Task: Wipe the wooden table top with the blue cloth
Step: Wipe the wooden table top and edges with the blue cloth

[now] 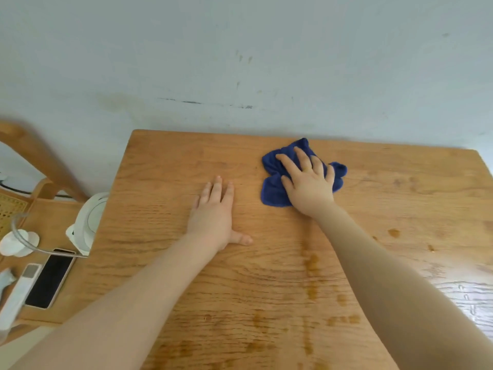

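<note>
Right-hand fingers (pixel 298 158) are spread and nearly straight, pressing flat on the cloth (pixel 274 188) — not curled round it and not pinching it. This spread puts pressure over a wide patch of fabric, which suits wiping rather than carrying. The right hand (pixel 309 182) covers the middle of the cloth; bunched blue folds show on its left, far and right sides.

The cloth lies crumpled on the table (pixel 173 263), near the far edge and right of centre, close to the wall (pixel 240 62).

Left-hand fingers (pixel 217 189) lie straight and together, thumb out to the side, palm down on bare wood. The left hand (pixel 213 212) holds nothing — it likely braces the body during the reach.

Darker blotches mark the wood nearer the person, below and right of the cloth. Judged from these, the near half is not yet wiped.

Left of the table, on a lower wooden surface: a phone (pixel 50 279), face up, and a white kettle (pixel 88 222), just beside the table edge.
</note>
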The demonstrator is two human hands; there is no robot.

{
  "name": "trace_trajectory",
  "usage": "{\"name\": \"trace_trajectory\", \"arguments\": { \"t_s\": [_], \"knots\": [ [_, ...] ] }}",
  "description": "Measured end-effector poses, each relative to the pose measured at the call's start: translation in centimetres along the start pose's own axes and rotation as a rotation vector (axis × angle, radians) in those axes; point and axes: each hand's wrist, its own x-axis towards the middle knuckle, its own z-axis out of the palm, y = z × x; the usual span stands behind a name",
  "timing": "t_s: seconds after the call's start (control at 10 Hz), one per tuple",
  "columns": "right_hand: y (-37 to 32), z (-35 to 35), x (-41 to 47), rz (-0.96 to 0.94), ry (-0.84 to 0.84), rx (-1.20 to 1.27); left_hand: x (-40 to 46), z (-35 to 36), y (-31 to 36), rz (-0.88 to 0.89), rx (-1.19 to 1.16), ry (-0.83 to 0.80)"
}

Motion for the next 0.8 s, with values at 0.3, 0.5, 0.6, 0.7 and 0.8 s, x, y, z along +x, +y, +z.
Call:
{"name": "trace_trajectory", "arguments": {
  "t_s": [0.3,0.5,0.6,0.7,0.8],
  "knots": [
    [3.9,-0.8,0.8,-0.211,-0.046,-0.086,0.2,-0.1,0.2,-0.021,-0.003,-0.021],
    [4.6,-1.1,4.5,-0.069,-0.062,-0.115,-0.1,-0.3,0.3,-0.045,-0.003,-0.025],
    [4.1,-0.6,0.2,-0.238,-0.015,-0.148,-0.3,-0.4,0.4,-0.055,0.007,-0.027],
    [3.8,-0.5,-5.1,-0.391,0.008,-0.168,-0.7,-0.6,0.7,-0.083,0.000,-0.037],
    [4.6,-0.7,-5.9,-0.498,-0.063,-0.149,-1.2,-0.6,1.2,-0.093,0.022,-0.036]
  ]
}}
